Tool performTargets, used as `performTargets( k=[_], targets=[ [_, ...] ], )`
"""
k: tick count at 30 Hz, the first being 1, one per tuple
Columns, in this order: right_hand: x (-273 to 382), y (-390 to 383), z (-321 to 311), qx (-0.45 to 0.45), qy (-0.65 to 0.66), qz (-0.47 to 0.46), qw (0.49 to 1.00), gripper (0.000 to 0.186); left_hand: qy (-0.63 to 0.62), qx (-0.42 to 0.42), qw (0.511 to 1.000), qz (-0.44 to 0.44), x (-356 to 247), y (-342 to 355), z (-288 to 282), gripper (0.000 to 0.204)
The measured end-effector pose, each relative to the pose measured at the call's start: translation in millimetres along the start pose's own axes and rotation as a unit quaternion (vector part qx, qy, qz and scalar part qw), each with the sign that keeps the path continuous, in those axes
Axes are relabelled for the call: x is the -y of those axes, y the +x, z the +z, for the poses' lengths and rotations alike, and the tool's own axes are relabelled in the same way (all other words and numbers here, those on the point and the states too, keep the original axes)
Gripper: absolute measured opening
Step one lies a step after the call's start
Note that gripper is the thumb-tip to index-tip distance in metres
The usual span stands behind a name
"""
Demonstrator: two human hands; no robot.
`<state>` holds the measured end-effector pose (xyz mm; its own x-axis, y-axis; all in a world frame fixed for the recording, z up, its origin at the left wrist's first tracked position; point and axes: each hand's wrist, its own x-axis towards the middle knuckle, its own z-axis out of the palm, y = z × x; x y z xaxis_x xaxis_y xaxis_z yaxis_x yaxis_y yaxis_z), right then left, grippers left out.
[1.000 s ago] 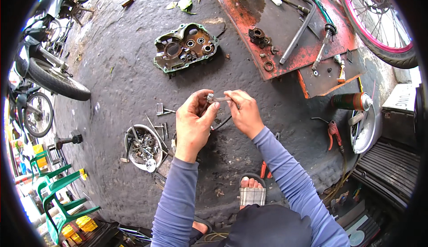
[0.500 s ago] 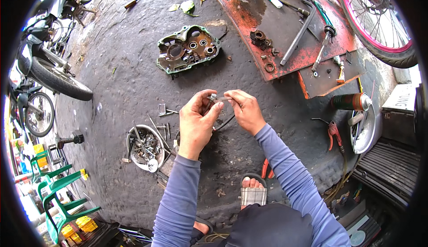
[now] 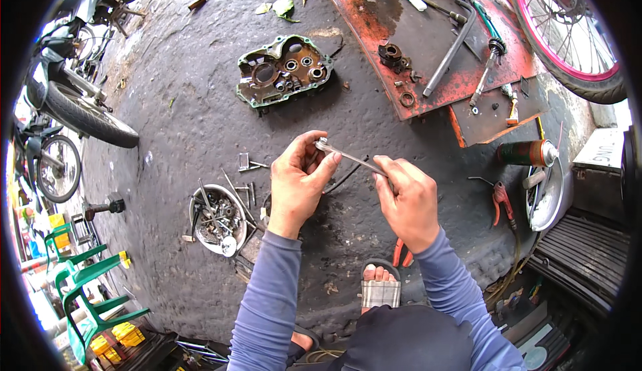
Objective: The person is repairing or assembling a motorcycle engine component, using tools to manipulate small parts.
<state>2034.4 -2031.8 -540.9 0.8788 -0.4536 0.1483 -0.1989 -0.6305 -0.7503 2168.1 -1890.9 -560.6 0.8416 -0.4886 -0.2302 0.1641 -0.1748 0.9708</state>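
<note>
In the middle of the view, a slim silver wrench (image 3: 353,157) spans the gap between my two hands. My right hand (image 3: 409,196) is closed round its near end, thumb along the shaft. The far end meets a small shiny metal part (image 3: 322,143), which my left hand (image 3: 299,180) pinches between thumb and fingers. Much of that part is hidden by the fingers. Beyond my hands lies an open engine case half (image 3: 284,73) with a green-edged rim and oily brown inside.
A white bowl (image 3: 212,194) of bolts and small parts sits left, with loose tools beside it. A red metal sheet (image 3: 374,50) at the upper right bears a bent bar, a marker and parts. At right are a spray can (image 3: 528,152) and a red-handled air gun (image 3: 501,200).
My right hand has slid back toward the lower right along the wrench, baring more of its shaft. The left hand stays nearly in place, still pinching the small part.
</note>
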Motion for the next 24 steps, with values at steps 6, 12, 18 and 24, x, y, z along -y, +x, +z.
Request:
performTargets(
  k=[6, 12, 18, 24],
  targets=[
    [48.5, 12.9, -22.9, -0.057, 0.054, -0.121, 0.989, 0.028, -0.014, 0.012, 1.0, 0.013, -0.3, -4.8, -6.6, 0.04],
    [101.3, 100.6, 11.5, 0.103, 0.085, -0.3, 0.944, 0.013, 0.288, -0.138, 0.906, 0.277, -11.3, -10.9, -21.0, 0.036],
    [99.4, 133.1, -5.4, -0.175, 0.221, -0.328, 0.902, 0.018, 0.104, -0.099, 0.984, 0.107, 3.5, -6.0, 1.0, 0.02],
    [2.3, 91.5, 9.0, 0.192, 0.286, -0.017, 0.939, 0.01, 0.04, -0.037, 0.998, 0.009, -4.5, -2.0, 1.3, 0.016]
  ],
)
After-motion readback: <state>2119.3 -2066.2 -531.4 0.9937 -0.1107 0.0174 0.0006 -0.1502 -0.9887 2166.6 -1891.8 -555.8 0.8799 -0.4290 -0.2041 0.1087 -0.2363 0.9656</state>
